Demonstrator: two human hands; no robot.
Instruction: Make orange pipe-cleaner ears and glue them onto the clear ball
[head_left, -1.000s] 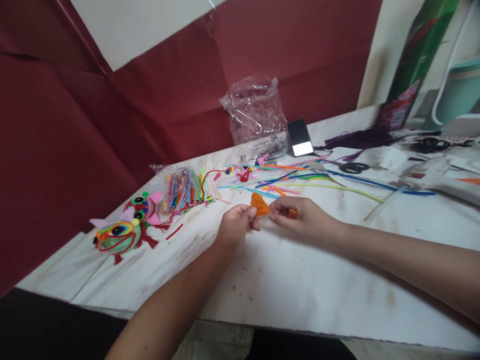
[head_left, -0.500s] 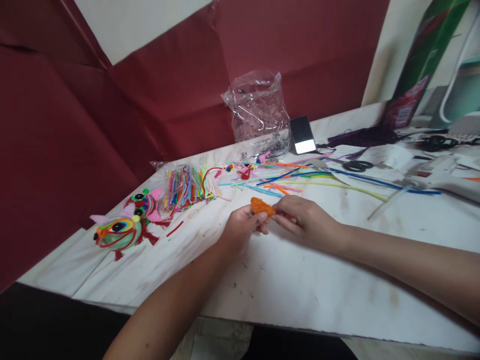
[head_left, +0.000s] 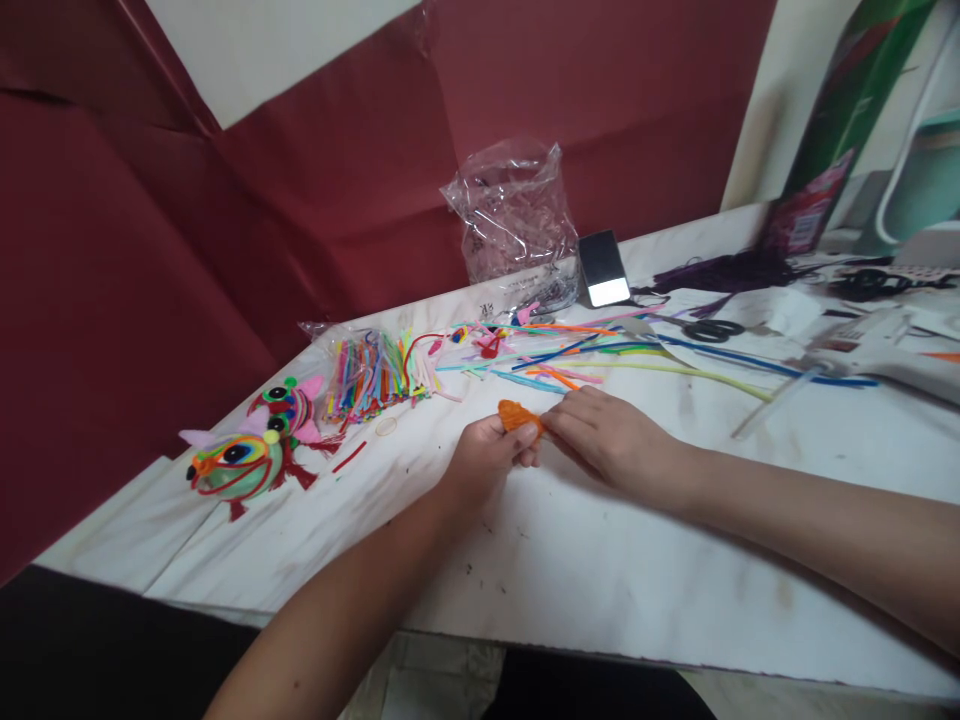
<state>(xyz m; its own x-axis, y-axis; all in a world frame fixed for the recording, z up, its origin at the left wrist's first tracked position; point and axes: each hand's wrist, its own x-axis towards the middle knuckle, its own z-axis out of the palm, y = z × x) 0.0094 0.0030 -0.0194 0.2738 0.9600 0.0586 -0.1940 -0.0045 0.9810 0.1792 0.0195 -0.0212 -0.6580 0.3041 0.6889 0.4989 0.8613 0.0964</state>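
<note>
Between my two hands is a small orange fuzzy piece (head_left: 516,415), apparently of coiled pipe cleaner. My left hand (head_left: 491,445) pinches it from the left, with the thumb across its front. The fingers of my right hand (head_left: 600,435) are closed at its right end; their tips are partly hidden, and the orange piece meets them there. Both hands are just above the white marbled table (head_left: 600,580). Behind them lie loose pipe cleaners (head_left: 675,365) in blue, yellow, orange and pink.
To the left stand two colourful animal-faced craft figures (head_left: 236,465) with tassels. A bundle of pipe cleaners (head_left: 375,375) lies in plastic. Farther back are a clear bag (head_left: 517,220) and a phone (head_left: 604,268). Scissors (head_left: 712,328), purple cords (head_left: 720,270) and a glue gun (head_left: 870,350) are at right.
My right hand has shifted slightly left, closer against the orange piece, and its fingers have drawn together. My left hand keeps its pinch.
</note>
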